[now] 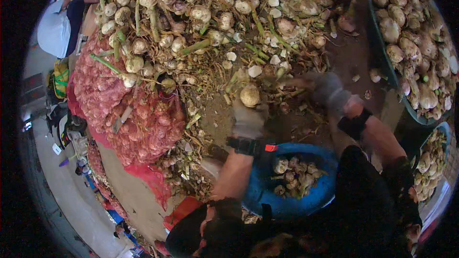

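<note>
My left hand (pixel 248 123), in a grey work glove, is closed on a round, pale garlic bulb (pixel 249 96) with the root end facing up. Across from it, my right hand (pixel 331 93), also gloved, is smeared by motion, so its fingers and anything in them cannot be made out. Ahead of both hands spreads a large heap of garlic (pixel 186 24) with long stalks, dry roots and cut scraps. Below my wrists stands a blue tub (pixel 254 199) with several trimmed garlic bulbs (pixel 299 177) inside.
Red mesh sacks (pixel 138 119) full of garlic lean at the left. On the right are a dark green basin (pixel 391 79) heaped with bulbs and a lighter blue container (pixel 448 136) holding more garlic. Another person (pixel 57 28) is at the far upper left.
</note>
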Demonstrator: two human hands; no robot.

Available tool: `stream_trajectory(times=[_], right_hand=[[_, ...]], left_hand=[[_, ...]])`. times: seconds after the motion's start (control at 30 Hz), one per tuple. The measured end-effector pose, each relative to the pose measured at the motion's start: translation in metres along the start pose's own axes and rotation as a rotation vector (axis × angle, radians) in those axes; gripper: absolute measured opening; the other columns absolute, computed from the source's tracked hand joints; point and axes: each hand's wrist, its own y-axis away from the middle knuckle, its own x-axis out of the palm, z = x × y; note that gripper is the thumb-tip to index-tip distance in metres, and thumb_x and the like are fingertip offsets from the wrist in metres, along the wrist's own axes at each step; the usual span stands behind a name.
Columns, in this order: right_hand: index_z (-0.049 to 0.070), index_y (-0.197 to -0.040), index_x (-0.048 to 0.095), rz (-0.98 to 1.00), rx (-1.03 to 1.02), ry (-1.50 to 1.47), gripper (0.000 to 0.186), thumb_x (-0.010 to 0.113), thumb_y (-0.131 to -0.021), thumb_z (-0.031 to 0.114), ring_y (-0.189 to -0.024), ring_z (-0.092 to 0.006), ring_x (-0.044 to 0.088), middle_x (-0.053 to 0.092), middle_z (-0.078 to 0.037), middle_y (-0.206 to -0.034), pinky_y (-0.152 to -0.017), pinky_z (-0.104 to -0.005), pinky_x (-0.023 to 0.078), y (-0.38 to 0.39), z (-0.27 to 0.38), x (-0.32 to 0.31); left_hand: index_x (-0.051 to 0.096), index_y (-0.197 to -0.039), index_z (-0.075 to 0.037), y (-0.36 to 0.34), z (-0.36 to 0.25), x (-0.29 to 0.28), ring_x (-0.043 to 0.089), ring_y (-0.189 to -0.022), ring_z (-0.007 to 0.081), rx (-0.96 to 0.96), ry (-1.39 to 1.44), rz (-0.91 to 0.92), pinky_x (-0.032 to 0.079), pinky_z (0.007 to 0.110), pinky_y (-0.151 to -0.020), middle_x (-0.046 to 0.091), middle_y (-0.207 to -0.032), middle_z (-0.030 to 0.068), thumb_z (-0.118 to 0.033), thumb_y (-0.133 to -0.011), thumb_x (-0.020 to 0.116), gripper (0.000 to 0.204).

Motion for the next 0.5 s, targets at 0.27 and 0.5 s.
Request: stream_trajectory(times=[0.27,0.5], right_hand=[[0.011,-0.088,0.051,-0.05,-0.311,0.247,0.04,0.064,-0.051,0.022,-0.072,-0.0291,0.054,0.054,-0.009,-0.076,-0.06,-0.0382,0.043,-0.003,0.116,-0.04],[0.012,-0.094,0.051,-0.001,-0.188,0.274,0.034,0.057,-0.062,0.02,-0.076,-0.0288,0.055,0.056,-0.01,-0.084,-0.065,-0.0382,0.044,-0.017,0.113,-0.036]], left_hand=[[0.047,-0.102,-0.001,-0.012,0.053,-0.006,0.05,-0.086,0.0145,0.081,-0.208,0.182,0.041,0.027,-0.075,0.052,-0.096,0.0082,-0.012,-0.082,0.036,0.025],[0.045,-0.106,0.0,-0.005,0.044,-0.015,0.048,-0.095,0.0134,0.142,-0.019,0.26,0.039,0.028,-0.084,0.05,-0.105,0.009,-0.008,-0.082,0.034,0.027]])
